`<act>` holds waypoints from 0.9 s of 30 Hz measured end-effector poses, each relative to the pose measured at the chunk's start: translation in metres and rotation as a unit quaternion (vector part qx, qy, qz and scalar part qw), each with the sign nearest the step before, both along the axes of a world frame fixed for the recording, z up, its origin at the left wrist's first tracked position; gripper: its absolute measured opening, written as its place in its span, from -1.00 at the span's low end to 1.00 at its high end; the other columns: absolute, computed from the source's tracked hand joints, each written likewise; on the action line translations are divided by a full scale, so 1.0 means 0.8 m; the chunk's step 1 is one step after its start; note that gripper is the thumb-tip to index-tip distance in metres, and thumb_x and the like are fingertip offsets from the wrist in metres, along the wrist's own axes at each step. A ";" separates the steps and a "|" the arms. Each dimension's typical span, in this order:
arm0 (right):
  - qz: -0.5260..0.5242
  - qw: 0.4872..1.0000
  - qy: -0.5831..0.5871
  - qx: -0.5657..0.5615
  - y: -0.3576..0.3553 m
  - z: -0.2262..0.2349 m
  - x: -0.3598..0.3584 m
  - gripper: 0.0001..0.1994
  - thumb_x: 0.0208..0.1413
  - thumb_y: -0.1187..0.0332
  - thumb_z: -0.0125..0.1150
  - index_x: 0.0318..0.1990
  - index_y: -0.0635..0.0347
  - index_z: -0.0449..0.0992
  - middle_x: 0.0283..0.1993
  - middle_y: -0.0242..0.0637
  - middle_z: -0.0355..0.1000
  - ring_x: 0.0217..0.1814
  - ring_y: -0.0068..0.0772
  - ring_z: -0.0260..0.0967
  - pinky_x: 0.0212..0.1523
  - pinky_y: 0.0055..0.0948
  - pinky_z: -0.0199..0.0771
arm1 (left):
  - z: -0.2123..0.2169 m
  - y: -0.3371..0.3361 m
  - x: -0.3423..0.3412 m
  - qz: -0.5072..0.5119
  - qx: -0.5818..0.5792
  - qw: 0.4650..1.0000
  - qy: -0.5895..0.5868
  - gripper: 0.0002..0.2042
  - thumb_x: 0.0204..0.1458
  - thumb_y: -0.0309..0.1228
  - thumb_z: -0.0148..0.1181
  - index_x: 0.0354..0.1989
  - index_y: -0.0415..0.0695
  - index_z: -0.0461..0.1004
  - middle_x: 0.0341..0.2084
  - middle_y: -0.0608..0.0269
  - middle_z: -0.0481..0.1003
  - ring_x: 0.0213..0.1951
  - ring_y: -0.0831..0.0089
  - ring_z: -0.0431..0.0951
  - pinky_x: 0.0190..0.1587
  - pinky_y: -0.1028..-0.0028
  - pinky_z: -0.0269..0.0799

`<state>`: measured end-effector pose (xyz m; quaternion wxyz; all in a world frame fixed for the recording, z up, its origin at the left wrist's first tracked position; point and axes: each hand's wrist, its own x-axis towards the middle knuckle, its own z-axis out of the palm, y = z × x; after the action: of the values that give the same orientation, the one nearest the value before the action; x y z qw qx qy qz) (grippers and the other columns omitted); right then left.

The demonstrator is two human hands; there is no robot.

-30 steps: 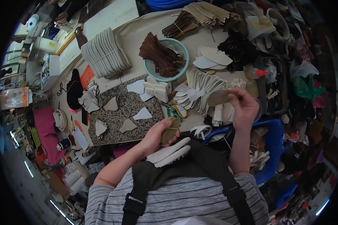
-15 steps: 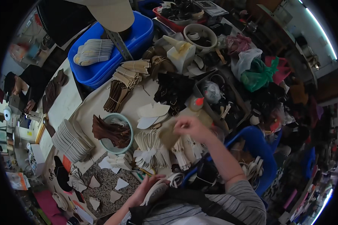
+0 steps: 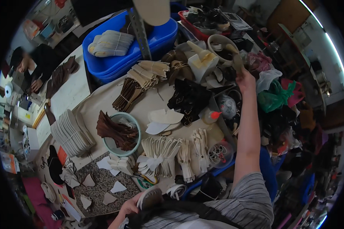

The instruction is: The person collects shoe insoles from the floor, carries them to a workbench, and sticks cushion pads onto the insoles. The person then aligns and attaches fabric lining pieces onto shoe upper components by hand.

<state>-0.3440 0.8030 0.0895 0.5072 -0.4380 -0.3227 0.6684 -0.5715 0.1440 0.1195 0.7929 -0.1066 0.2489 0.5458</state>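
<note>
My right arm reaches out to the far right, where my right hand (image 3: 246, 81) is closed on a flat grey-brown piece (image 3: 237, 63). That piece is held up beside the rim of a cream bowl (image 3: 218, 38); its exact kind I cannot make out. Close to my body, my left hand (image 3: 130, 206) grips a grey-brown shoe-shaped piece (image 3: 150, 197) with a pale rim, its lower part hidden by my clothing. Near it lie scissors (image 3: 144, 182) with coloured handles and a speckled stone slab (image 3: 116, 196) bearing several pale cut pieces.
Bundled pale strips (image 3: 160, 152), a light-green basket (image 3: 138, 143) of brown leather pieces and stacked insoles (image 3: 70, 133) cover the table. Blue tubs (image 3: 156, 40) stand behind a metal post (image 3: 139, 36). A red-tipped bottle (image 3: 210, 116) stands mid-right. Another person (image 3: 36, 68) sits far left.
My right hand has moved from above the pale bundles out to the cream bowl, now with a flat piece showing in it. My left hand has closed on the shoe-shaped piece. The view has shifted.
</note>
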 end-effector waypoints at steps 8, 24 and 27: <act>0.097 0.980 -0.174 0.028 -0.243 0.004 0.066 -0.72 0.30 0.38 0.22 0.11 0.24 0.49 -0.14 -0.41 0.52 -0.35 -0.68 0.35 -0.37 -0.67 0.29 | -0.038 -0.030 -0.045 -0.195 0.149 0.924 0.292 0.14 -0.25 -0.36 0.56 0.51 -0.19 -0.13 0.35 0.08 0.17 0.32 0.38 0.19 0.35 0.36 0.11; 0.455 0.875 -0.160 -0.037 -0.897 -0.077 -0.207 -0.59 0.04 0.65 0.38 0.04 0.29 0.40 -0.02 -0.26 0.50 0.00 -0.46 0.54 -0.03 -0.55 0.53 | 0.030 -0.371 -0.264 0.028 -0.118 0.834 0.538 -0.01 -0.29 -0.40 0.43 0.44 -0.11 0.06 -0.07 0.17 0.44 -0.10 0.37 0.50 0.03 0.39 0.45; 0.413 0.863 -0.274 0.097 -0.928 -0.132 -0.219 -0.63 0.03 0.58 0.41 -0.01 0.29 0.45 0.05 -0.18 0.46 0.04 -0.34 0.51 0.02 -0.43 0.52 | 0.020 -0.391 -0.296 -0.071 -0.029 0.749 0.658 -0.01 -0.33 -0.40 0.42 0.43 -0.14 0.09 0.02 0.07 0.45 -0.02 0.21 0.54 0.06 0.32 0.45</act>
<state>-0.5191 0.0606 -0.0164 0.1157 -0.3785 -0.6635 0.6350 -0.8086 -0.1687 0.1354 0.4659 0.2736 0.7317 0.4155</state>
